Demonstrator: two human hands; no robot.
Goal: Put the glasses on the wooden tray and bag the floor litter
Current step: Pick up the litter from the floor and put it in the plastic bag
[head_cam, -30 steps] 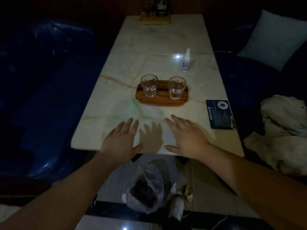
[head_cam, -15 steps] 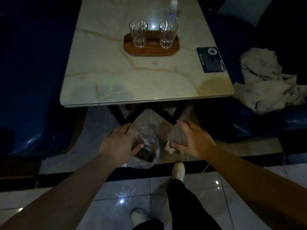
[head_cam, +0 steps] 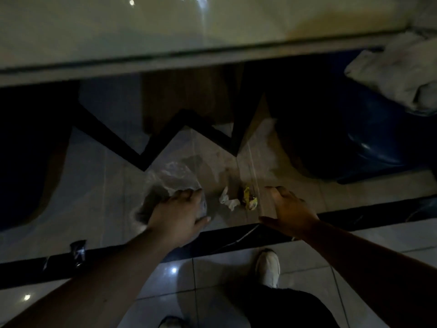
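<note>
- The clear plastic bag (head_cam: 169,185) sits on the tiled floor (head_cam: 99,185), just in front of the black zigzag table frame (head_cam: 151,147); something dark shows through its film.
- The left hand (head_cam: 178,214) lies over the near side of the plastic bag, palm down, fingers spread across the film. Whether it pinches the plastic or only rests on it I cannot tell.
- Just right of the plastic bag, apart from it, lies a crumpled white paper scrap (head_cam: 228,200).
- A yellow wrapper (head_cam: 248,199) lies touching or nearly touching the right edge of that scrap; the blur hides which.
- The right hand (head_cam: 289,211) hangs right of the plastic bag and just beyond the yellow wrapper, fingers loose and parted, holding nothing.
- Left of the plastic bag and nearer the person, a small dark wrapper (head_cam: 78,250) lies on the black floor strip (head_cam: 236,235).
- Beyond the plastic bag, the pale marble table top (head_cam: 165,31) fills the upper view; the glasses and wooden tray are out of sight.
- Far right of the plastic bag, a pale cloth (head_cam: 397,76) lies on a blue seat (head_cam: 369,143).
- A white shoe (head_cam: 268,268) stands on the floor, nearer the person than the plastic bag.
</note>
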